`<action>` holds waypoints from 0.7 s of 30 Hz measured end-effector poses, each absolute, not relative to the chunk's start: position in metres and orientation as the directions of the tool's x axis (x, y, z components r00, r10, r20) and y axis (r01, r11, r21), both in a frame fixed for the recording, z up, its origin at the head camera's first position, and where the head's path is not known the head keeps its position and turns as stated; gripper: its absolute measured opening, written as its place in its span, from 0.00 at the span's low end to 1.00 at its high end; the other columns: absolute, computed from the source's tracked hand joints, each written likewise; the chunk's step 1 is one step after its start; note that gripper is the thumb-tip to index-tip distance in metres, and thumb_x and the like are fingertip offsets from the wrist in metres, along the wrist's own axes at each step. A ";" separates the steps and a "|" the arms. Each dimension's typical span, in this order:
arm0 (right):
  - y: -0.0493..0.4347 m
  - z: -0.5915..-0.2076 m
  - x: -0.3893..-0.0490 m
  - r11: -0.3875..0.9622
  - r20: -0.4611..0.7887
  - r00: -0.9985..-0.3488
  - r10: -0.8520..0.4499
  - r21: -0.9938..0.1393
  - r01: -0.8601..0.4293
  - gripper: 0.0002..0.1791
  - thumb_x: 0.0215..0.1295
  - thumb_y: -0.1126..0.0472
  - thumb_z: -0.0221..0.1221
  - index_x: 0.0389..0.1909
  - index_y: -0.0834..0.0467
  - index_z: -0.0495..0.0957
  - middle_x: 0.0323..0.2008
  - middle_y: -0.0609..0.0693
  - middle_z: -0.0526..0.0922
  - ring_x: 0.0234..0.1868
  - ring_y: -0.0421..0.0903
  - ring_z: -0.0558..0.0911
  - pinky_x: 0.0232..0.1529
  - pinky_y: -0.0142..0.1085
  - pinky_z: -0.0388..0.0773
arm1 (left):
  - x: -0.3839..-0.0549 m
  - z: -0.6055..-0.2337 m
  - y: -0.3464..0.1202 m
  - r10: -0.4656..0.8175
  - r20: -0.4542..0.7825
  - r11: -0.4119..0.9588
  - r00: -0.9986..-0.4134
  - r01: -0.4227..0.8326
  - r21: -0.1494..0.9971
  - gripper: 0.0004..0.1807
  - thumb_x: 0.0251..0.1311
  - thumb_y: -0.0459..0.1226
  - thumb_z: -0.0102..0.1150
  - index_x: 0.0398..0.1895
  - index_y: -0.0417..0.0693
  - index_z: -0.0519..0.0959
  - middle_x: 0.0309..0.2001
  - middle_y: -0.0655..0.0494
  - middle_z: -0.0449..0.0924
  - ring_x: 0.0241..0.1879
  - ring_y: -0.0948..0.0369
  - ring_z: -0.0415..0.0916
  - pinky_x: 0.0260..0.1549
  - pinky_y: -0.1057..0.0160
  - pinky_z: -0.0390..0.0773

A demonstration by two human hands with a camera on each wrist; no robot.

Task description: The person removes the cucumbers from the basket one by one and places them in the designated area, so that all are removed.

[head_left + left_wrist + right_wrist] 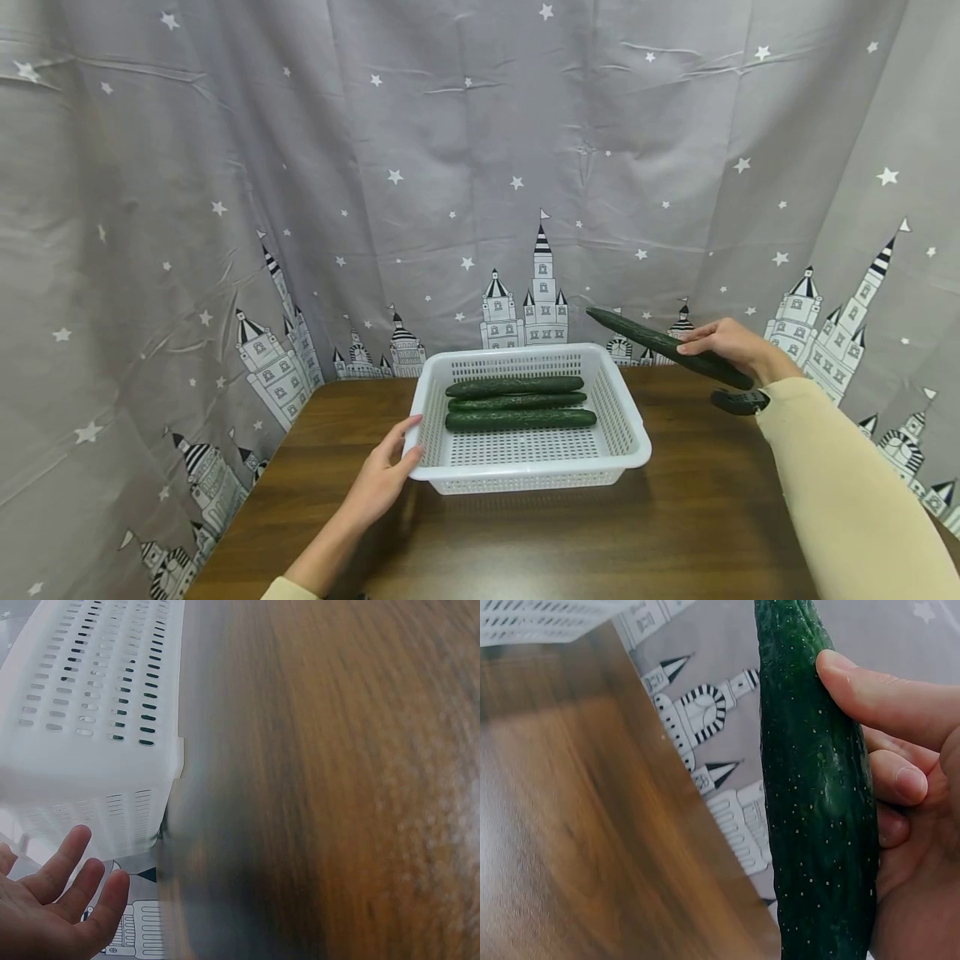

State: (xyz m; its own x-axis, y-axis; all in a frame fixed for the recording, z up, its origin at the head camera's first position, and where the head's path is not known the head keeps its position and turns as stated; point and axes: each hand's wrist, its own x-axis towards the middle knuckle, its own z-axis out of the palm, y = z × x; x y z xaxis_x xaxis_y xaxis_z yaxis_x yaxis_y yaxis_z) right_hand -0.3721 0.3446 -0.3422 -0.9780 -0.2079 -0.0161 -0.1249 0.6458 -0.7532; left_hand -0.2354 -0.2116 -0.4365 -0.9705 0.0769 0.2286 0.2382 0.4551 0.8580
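Observation:
A dark green cucumber (pixel 652 340) is held in the air by my right hand (pixel 727 346), to the right of a white plastic basket (pixel 532 475). In the right wrist view the thumb lies along one side of that cucumber (pixel 821 802), with fingers behind it. My left hand (pixel 382 475) rests at the basket's left rim, thumb and forefinger touching it. Its other fingers (pixel 105 915) are spread and loosely bent beside the basket wall in the left wrist view. Inside the basket lie three cucumbers side by side, the nearest cucumber (pixel 521 420) lengthwise in front.
The basket stands on a brown wooden table (pixel 525 550). Behind the table hangs a grey curtain (pixel 450 167) with printed stars and castles. A black strap (pixel 738 402) sits at the right wrist.

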 end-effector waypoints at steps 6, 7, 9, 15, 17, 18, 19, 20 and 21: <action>0.363 -0.357 -0.367 0.565 -0.065 -0.982 -0.175 -0.824 -0.046 0.35 0.68 0.54 0.63 0.66 0.74 0.68 0.68 0.75 0.65 0.45 0.38 0.81 0.45 0.33 0.79 | -0.236 -0.438 -0.211 0.071 0.208 0.467 -0.976 0.217 0.858 0.27 0.72 0.38 0.55 0.73 0.54 0.67 0.61 0.38 0.77 0.55 0.50 0.76 0.51 0.52 0.74; 0.366 -0.360 -0.366 0.555 -0.068 -0.983 -0.173 -0.831 -0.040 0.35 0.68 0.54 0.63 0.66 0.74 0.68 0.69 0.75 0.65 0.43 0.34 0.80 0.45 0.33 0.79 | -0.236 -0.438 -0.211 0.070 0.207 0.468 -0.976 0.216 0.857 0.27 0.72 0.38 0.55 0.73 0.54 0.67 0.61 0.38 0.77 0.55 0.50 0.76 0.51 0.51 0.74; 0.371 -0.364 -0.363 0.537 -0.072 -0.983 -0.169 -0.843 -0.030 0.35 0.69 0.54 0.62 0.66 0.75 0.67 0.69 0.74 0.65 0.42 0.32 0.80 0.45 0.32 0.80 | -0.237 -0.439 -0.211 0.074 0.216 0.469 -0.974 0.225 0.854 0.27 0.72 0.37 0.55 0.73 0.52 0.66 0.60 0.38 0.78 0.54 0.49 0.76 0.51 0.51 0.74; 0.385 -0.377 -0.356 0.526 -0.063 -0.989 -0.137 -0.850 -0.019 0.36 0.68 0.54 0.63 0.67 0.75 0.66 0.67 0.75 0.67 0.40 0.31 0.80 0.43 0.32 0.79 | -0.238 -0.438 -0.212 0.082 0.232 0.469 -0.969 0.243 0.849 0.28 0.72 0.37 0.55 0.73 0.52 0.66 0.57 0.39 0.80 0.52 0.52 0.77 0.52 0.52 0.73; 0.390 -0.382 -0.355 0.522 -0.068 -0.991 -0.118 -0.853 -0.003 0.36 0.68 0.54 0.63 0.66 0.75 0.67 0.66 0.74 0.70 0.39 0.32 0.80 0.43 0.33 0.80 | -0.238 -0.438 -0.212 0.082 0.227 0.466 -0.970 0.239 0.852 0.28 0.72 0.37 0.55 0.73 0.52 0.66 0.58 0.39 0.80 0.53 0.52 0.77 0.52 0.52 0.73; 0.392 -0.385 -0.354 0.520 -0.072 -0.992 -0.106 -0.854 0.006 0.35 0.67 0.54 0.64 0.66 0.75 0.68 0.64 0.73 0.71 0.39 0.33 0.81 0.42 0.33 0.80 | -0.238 -0.437 -0.212 0.084 0.227 0.466 -0.970 0.239 0.852 0.27 0.72 0.37 0.55 0.73 0.52 0.66 0.58 0.39 0.80 0.53 0.52 0.77 0.52 0.52 0.73; 0.394 -0.387 -0.353 0.518 -0.078 -0.992 -0.098 -0.855 0.016 0.35 0.67 0.54 0.63 0.65 0.75 0.69 0.63 0.71 0.73 0.39 0.34 0.81 0.42 0.34 0.80 | -0.238 -0.437 -0.213 0.087 0.227 0.466 -0.970 0.241 0.852 0.27 0.72 0.37 0.55 0.73 0.51 0.66 0.58 0.38 0.79 0.54 0.51 0.77 0.52 0.52 0.73; 0.395 -0.390 -0.352 0.518 -0.083 -0.993 -0.088 -0.855 0.026 0.34 0.67 0.54 0.64 0.64 0.75 0.70 0.62 0.70 0.74 0.38 0.34 0.81 0.42 0.34 0.80 | -0.237 -0.437 -0.213 0.085 0.226 0.465 -0.970 0.239 0.852 0.27 0.72 0.37 0.55 0.73 0.51 0.66 0.59 0.38 0.79 0.54 0.51 0.76 0.52 0.51 0.73; 0.398 -0.392 -0.352 0.513 -0.090 -0.993 -0.080 -0.857 0.036 0.34 0.67 0.53 0.64 0.64 0.74 0.71 0.62 0.69 0.75 0.38 0.35 0.81 0.41 0.35 0.80 | -0.237 -0.437 -0.213 0.085 0.225 0.464 -0.971 0.239 0.853 0.27 0.72 0.38 0.55 0.74 0.51 0.66 0.59 0.38 0.79 0.54 0.51 0.76 0.52 0.51 0.73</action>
State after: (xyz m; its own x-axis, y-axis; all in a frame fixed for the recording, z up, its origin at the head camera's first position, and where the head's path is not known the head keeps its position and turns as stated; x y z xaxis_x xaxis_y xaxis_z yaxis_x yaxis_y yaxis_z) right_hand -0.3518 0.3975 -0.3925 -0.9927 -0.0804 -0.0901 0.0363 0.5134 -0.8574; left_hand -0.2370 -0.2126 -0.4374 -0.9705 0.0854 0.2253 0.2389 0.4641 0.8530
